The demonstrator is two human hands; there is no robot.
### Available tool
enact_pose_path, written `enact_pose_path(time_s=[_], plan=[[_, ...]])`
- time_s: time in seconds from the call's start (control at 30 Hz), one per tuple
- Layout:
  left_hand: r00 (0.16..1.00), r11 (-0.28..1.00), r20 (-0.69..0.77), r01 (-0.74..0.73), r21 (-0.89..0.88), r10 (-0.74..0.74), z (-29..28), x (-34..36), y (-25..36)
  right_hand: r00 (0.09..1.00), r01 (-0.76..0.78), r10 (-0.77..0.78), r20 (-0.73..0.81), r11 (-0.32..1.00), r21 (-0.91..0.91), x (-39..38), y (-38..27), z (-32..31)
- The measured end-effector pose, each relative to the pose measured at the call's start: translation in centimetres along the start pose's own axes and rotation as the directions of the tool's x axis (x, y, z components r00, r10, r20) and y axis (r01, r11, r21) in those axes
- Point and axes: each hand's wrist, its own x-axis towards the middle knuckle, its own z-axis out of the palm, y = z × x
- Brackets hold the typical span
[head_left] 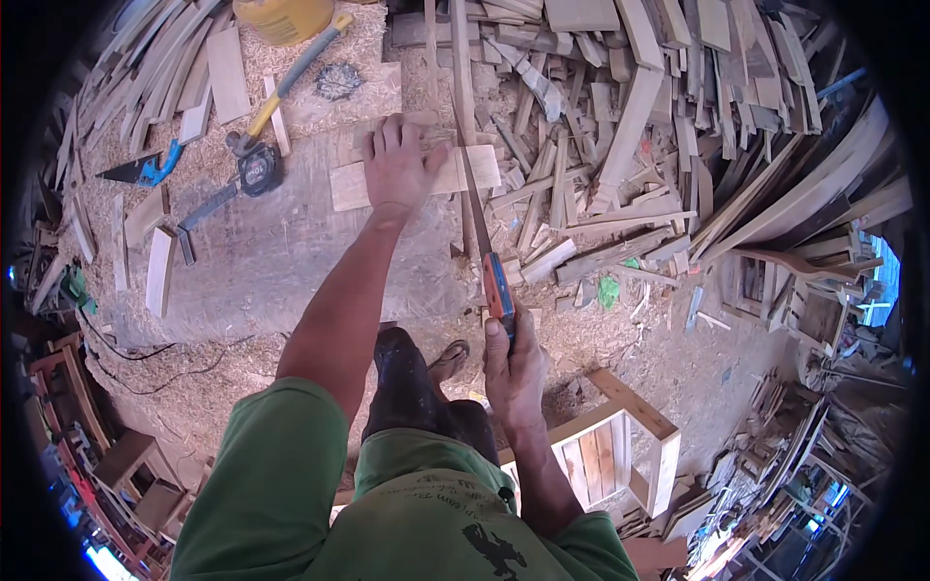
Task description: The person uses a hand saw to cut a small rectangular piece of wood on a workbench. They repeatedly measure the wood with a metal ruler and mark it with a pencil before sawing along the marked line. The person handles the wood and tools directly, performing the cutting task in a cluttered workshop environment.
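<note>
My left hand lies spread on a short pale board, pressing it against the worn worktop. In my right hand is the handle of a handsaw, orange and blue with a dark end. Its long blade points away from me and crosses the board near its right end, to the right of my left thumb. Whether the teeth have cut into the wood cannot be made out. Left of the board lie a black tape measure, a metal square and a yellow-and-grey-handled hammer.
A blue-handled saw and small wood blocks rest on the left of the worktop. Sawdust and a yellow container are beyond. Scrap wood is heaped at right. A wooden frame stands beside my right forearm.
</note>
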Motion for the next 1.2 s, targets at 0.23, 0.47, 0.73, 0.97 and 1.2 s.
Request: enact_pose_path(time_s=[0.23,0.47,0.73,0.97,1.2], plan=[[0.998,1.0,-0.066,0.0,-0.002,0.0,-0.7,0.1,0.4,0.995,-0.103,0.102,0.021,0.994,0.032,-3.4,-1.5,-3.0],[1.0,1.0,0.003,0.016,0.026,-0.016,-0.6,0.0,0.0,0.984,-0.179,0.178,0.027,0.983,0.04,-4.6,0.6,-3.1],[1.0,1.0,-0.009,0.022,-0.011,-0.022,-0.2,0.1,0.2,0.99,-0.136,0.136,0.028,0.99,0.021,-4.7,1.3,-0.9],[0.997,1.0,-0.071,-0.013,0.001,0.013,-0.1,0.4,0.5,0.994,-0.081,0.082,-0.071,0.997,0.006,-3.8,0.2,-2.5],[0.999,1.0,-0.034,0.006,0.005,-0.006,-0.5,-0.4,0.3,0.991,-0.127,0.128,-0.043,0.992,0.02,0.4,1.1,0.0]])
